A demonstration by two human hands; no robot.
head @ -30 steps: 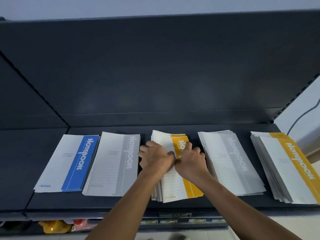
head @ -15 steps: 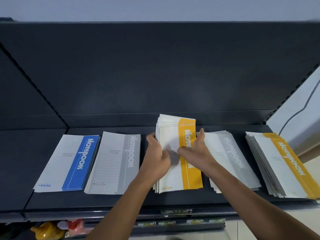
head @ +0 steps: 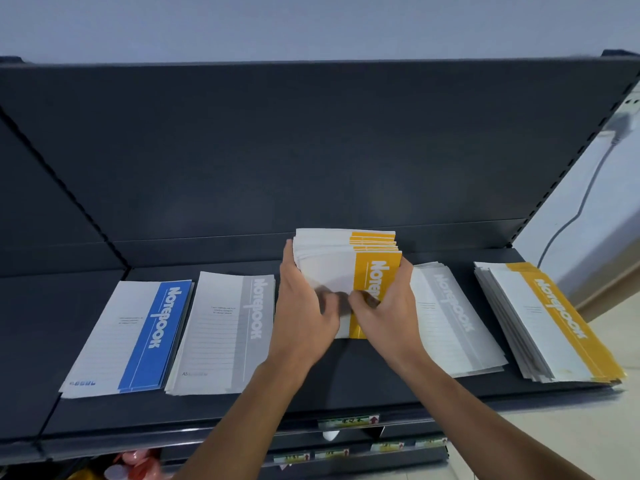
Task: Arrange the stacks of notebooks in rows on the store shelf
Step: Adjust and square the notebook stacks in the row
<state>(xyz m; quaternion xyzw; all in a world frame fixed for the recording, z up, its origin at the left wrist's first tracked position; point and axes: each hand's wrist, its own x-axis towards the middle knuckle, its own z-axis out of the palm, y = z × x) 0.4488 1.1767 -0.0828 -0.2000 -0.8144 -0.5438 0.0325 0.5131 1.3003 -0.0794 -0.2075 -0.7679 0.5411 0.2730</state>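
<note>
Change: middle yellow stack (head: 332,271) now sits further up the frame than half a second ago, its near end withdrawn from the shelf's front edge to mid-shelf; both hands have gone up with it.
Left hand (head: 304,306): reaches in from the bottom centre, forearm slanting up and to the right. Its fingers are curled round the stack's left edge and its thumb is laid across the white part of the top cover, grasping it.
Right hand (head: 388,306): comes in from the lower right. Its fingers are wrapped round the yellow right edge and its thumb presses on the cover, tip nearly meeting the left thumb.
Held stack: centre of the frame, far end fanned against the dark back panel (head: 311,150). Whether it is lifted clear of the shelf (head: 346,375) I cannot tell.
Left of frame: blue stack (head: 138,337) and left grey stack (head: 221,334) lie flat, side by side.
Right of frame: right grey stack (head: 450,320) is just beside the right wrist. Beyond it is the far yellow stack (head: 547,323), its layers splayed.
Bottom centre: price labels (head: 346,420) on the lower rails.
</note>
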